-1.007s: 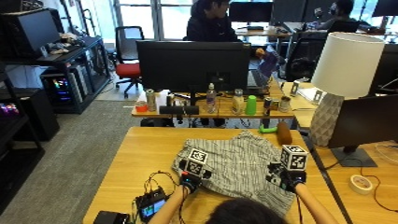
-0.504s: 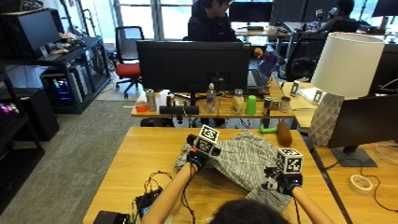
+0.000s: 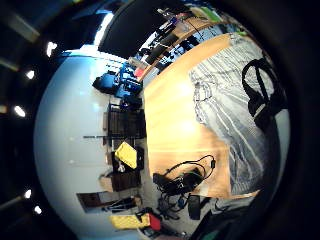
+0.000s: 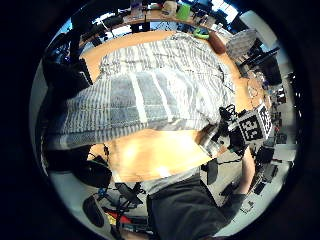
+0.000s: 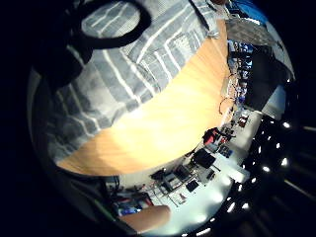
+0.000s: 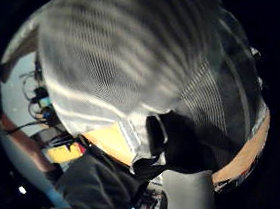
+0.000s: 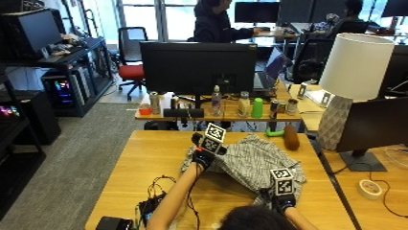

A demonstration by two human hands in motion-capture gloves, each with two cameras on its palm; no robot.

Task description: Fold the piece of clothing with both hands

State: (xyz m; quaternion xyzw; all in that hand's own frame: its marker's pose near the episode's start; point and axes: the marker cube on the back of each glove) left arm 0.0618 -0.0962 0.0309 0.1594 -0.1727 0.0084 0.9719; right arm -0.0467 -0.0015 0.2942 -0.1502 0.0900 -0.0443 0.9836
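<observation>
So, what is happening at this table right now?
A person is folding a grey striped garment on a wooden table. The left hand holds one edge of the cloth lifted at the far side, while the right hand grips the near edge, close to the person's body. The fold is not finished; much of the garment lies rumpled between the hands.

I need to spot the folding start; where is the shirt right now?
In the outside view the shirt lies on the wooden table, right of centre, between the left hand and right hand.
</observation>
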